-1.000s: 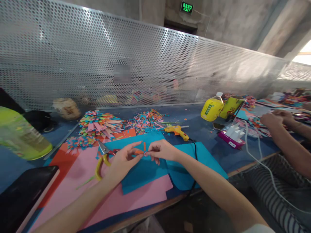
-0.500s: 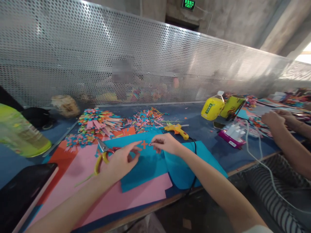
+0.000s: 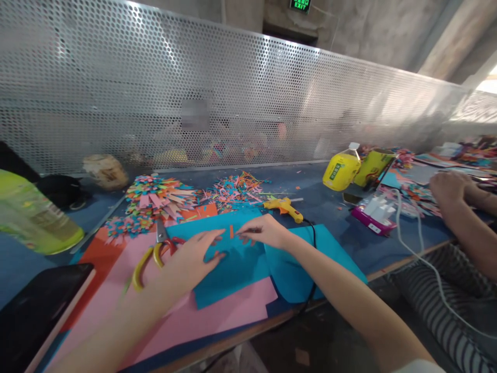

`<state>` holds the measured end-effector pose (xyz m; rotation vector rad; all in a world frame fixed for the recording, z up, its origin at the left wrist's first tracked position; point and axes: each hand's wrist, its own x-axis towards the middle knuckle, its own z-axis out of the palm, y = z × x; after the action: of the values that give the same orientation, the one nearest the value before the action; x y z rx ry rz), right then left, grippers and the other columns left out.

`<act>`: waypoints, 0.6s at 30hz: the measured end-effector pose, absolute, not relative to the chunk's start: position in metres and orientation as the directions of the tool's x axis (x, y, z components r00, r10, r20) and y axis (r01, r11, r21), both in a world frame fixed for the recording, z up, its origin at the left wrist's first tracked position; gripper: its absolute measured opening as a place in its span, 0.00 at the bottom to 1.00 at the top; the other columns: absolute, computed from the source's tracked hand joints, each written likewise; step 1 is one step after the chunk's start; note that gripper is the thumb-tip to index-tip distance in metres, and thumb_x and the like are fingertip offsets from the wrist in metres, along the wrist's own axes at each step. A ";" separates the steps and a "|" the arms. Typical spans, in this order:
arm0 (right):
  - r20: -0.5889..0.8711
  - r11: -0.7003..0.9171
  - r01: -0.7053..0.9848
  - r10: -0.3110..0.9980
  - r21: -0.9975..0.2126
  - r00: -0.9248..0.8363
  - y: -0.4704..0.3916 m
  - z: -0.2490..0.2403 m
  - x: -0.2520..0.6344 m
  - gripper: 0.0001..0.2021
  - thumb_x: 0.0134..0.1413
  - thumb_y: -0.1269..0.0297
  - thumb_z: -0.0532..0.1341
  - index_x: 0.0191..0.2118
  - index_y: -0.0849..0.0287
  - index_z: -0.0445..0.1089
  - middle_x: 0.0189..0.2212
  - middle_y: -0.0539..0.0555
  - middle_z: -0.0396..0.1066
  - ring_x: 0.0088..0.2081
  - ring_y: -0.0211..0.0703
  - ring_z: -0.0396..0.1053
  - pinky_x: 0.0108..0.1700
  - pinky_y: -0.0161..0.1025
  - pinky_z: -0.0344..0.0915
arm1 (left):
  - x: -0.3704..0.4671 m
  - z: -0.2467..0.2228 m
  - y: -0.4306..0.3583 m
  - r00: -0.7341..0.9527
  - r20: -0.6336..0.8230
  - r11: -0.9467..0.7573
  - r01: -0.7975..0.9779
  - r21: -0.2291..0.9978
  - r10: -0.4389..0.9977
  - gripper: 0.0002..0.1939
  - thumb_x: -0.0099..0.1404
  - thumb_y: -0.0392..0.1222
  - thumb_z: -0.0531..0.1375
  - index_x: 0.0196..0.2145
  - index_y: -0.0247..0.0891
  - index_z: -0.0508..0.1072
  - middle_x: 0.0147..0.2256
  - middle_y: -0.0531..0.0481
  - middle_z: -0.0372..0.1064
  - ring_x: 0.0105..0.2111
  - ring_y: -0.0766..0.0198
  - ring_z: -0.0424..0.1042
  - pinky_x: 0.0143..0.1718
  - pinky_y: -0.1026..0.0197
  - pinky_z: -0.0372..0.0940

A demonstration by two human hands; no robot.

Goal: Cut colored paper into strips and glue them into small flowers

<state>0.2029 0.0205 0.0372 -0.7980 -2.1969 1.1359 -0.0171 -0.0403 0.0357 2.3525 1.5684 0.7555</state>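
With our left hand flat, empty, and right hand pinching, we should align the orange strip squarely on the blue paper.

A shared craft workshop: a long blue-topped workbench backed by a perforated metal screen, heaps of coloured paper scraps at twelve o'clock, a yellow glue gun, bare concrete walls.
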 end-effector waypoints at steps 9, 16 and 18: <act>0.088 0.239 0.106 0.678 -0.965 -0.729 0.013 0.035 0.195 0.16 0.48 0.59 0.59 0.42 0.62 0.68 0.30 0.53 0.71 0.27 0.37 0.71 0.26 0.32 0.68 | -0.006 0.030 -0.044 0.375 0.444 -0.562 0.703 0.436 0.814 0.12 0.61 0.43 0.52 0.38 0.41 0.72 0.35 0.49 0.74 0.34 0.63 0.72 0.36 0.63 0.66; -0.003 0.012 0.015 0.686 -1.000 -0.727 0.012 0.040 0.187 0.18 0.44 0.59 0.63 0.40 0.64 0.66 0.26 0.51 0.70 0.27 0.39 0.71 0.25 0.33 0.68 | -0.009 0.027 -0.042 0.518 0.508 -0.698 0.663 0.269 0.688 0.13 0.63 0.41 0.49 0.40 0.41 0.71 0.37 0.49 0.72 0.39 0.61 0.70 0.42 0.58 0.65; 0.024 0.029 -0.005 0.703 -1.000 -0.711 0.012 0.040 0.186 0.18 0.41 0.61 0.64 0.39 0.65 0.66 0.25 0.51 0.70 0.26 0.38 0.71 0.26 0.34 0.69 | -0.006 0.028 -0.044 0.499 0.506 -0.687 0.661 0.302 0.703 0.12 0.61 0.41 0.51 0.41 0.40 0.71 0.37 0.48 0.71 0.38 0.61 0.69 0.41 0.58 0.65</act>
<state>0.1861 0.0124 0.0401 -0.7084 -1.7825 1.7341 -0.0059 -0.0439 0.0279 2.6604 1.2123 0.9479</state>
